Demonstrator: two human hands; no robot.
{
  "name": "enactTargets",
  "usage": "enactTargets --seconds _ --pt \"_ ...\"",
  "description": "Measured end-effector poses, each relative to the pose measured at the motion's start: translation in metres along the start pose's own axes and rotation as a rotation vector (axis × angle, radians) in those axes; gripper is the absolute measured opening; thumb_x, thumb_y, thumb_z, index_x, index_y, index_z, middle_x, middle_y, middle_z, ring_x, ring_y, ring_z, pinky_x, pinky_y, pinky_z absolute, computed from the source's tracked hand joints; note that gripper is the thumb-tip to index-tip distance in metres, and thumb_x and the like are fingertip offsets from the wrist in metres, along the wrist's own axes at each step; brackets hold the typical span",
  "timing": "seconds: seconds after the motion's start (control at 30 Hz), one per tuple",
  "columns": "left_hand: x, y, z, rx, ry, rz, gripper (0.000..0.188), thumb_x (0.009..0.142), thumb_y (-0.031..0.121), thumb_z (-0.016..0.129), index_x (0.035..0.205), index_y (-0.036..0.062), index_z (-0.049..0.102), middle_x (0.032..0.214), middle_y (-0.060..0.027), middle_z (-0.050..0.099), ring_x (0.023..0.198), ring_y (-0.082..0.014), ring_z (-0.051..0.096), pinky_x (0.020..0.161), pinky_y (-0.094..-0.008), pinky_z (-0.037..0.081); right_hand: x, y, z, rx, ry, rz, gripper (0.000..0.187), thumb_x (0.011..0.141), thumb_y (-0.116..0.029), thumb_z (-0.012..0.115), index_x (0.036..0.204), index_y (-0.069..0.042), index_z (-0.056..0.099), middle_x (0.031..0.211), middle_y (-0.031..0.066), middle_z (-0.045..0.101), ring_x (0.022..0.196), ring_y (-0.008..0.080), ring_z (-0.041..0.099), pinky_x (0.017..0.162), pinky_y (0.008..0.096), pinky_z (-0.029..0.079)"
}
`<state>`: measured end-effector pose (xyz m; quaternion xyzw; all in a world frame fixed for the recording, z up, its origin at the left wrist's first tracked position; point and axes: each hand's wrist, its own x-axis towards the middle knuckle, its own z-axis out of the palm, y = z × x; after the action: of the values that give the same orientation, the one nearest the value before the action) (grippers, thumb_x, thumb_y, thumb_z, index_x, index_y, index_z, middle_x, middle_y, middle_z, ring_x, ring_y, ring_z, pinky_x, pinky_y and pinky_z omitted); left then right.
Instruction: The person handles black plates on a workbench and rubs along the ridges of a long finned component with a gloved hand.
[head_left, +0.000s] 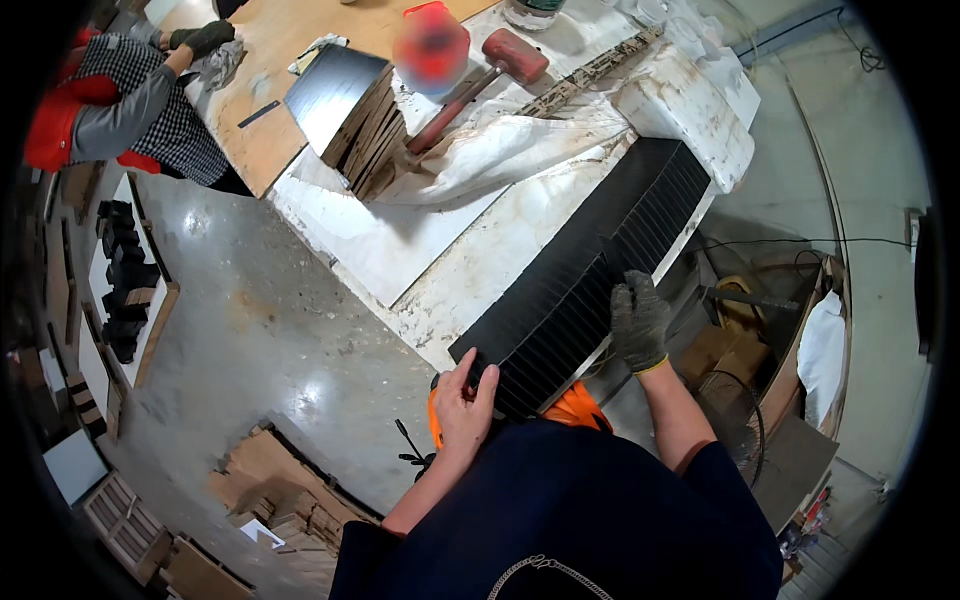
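Note:
A long row of thin black panels (590, 265), packed tightly side by side, lies along the front edge of the white worktable (440, 290). My bare left hand (466, 412) rests against the row's near left end, its thumb and fingers apart. My right hand (640, 325), in a dark grey glove with a yellow cuff, lies on the row's ribbed front side with its fingers stretched upward. Near that hand one panel edge stands slightly proud of the others. Neither hand is wrapped round anything. The undersides of the fingers are hidden.
A red-headed mallet (515, 57), a red container (430, 45), a stack of dark-topped boards (350, 110) and crumpled white sheeting (500, 150) lie farther back. A co-worker (130, 105) stands at the far left. Cardboard (290, 490) covers floor at lower left; a fan (730, 415) stands right.

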<state>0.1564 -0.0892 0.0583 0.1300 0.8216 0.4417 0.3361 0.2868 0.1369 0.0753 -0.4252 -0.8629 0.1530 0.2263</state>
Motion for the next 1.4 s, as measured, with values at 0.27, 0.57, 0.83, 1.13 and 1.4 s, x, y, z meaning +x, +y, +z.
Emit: enactTargets --seconds 0.27,0.57,0.83,1.13,1.4 --pt "0.000 -0.002 0.000 -0.021 0.014 -0.007 0.039 0.085 0.030 0.068 0.116 0.0072 0.065 0.066 -0.0018 0.041 0.060 -0.0110 0.042 0.056 -0.0268 0.036 -0.002 -0.002 0.006 0.019 0.103 0.000 0.016 0.080 -0.011 0.062 0.095 -0.005 0.063 0.076 0.0167 0.065 0.064 0.0336 0.064 0.056 0.0395 0.051" --pt "0.001 -0.005 -0.001 0.007 0.029 0.017 0.038 0.084 0.029 0.069 0.114 0.0075 0.066 0.065 -0.0027 0.043 0.059 -0.0122 0.043 0.057 -0.0275 0.038 0.015 -0.033 -0.018 -0.327 -0.203 -0.054 0.017 0.080 -0.016 0.063 0.094 -0.006 0.066 0.083 0.0143 0.067 0.072 0.0318 0.065 0.063 0.0399 0.052" --pt "0.000 -0.008 0.004 -0.020 0.045 0.021 0.037 0.085 0.028 0.069 0.116 0.0085 0.066 0.073 -0.0020 0.050 0.064 -0.0106 0.045 0.059 -0.0252 0.039 0.021 -0.031 -0.022 -0.379 -0.210 -0.180 0.014 0.084 -0.020 0.054 0.084 -0.009 0.063 0.077 0.0096 0.063 0.073 0.0292 0.062 0.063 0.0425 0.050" --pt "-0.011 -0.028 -0.002 -0.653 -0.073 -0.147 0.067 0.084 0.017 0.068 0.138 -0.0007 0.035 0.082 -0.0012 0.050 0.071 -0.0083 0.050 0.064 -0.0232 0.044 0.024 -0.035 -0.025 -0.465 -0.190 -0.308 0.019 0.079 -0.018 0.059 0.095 -0.010 0.065 0.082 0.0099 0.061 0.079 0.0312 0.059 0.071 0.0429 0.047" --pt "-0.015 -0.059 0.007 -1.042 -0.225 -0.072 0.073 0.082 -0.001 0.065 0.141 0.0013 0.023 0.105 -0.0037 0.046 0.086 -0.0102 0.052 0.076 -0.0236 0.048 0.002 -0.058 -0.015 -0.512 -0.461 -0.347 0.034 0.079 -0.012 0.057 0.111 -0.001 0.058 0.080 0.0114 0.059 0.079 0.0290 0.060 0.067 0.0411 0.048"
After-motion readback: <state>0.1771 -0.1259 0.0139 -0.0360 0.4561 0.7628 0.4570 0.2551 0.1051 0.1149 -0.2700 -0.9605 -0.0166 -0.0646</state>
